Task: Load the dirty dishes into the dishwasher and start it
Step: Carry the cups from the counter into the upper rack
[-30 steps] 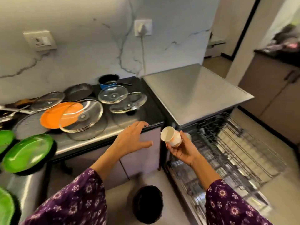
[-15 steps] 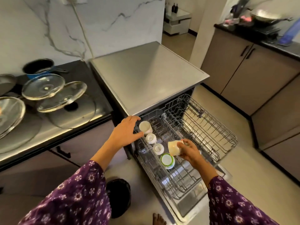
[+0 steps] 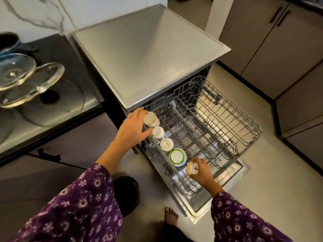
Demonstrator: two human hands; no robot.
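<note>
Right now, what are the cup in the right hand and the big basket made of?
The cup in the right hand looks like glazed ceramic: cream, smooth, opaque. The rack looks like coated metal wire: thin grey crossing rods.

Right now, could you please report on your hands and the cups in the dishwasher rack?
Left hand grips rearmost white cup in grey wire rack. Right hand holds small cream cup over rack's front. Green-rimmed white bowl beside it.

view=head | worn on head | faces forward-down, steep | close above pulled-out dishwasher rack (image 3: 227, 123) | single view
</note>
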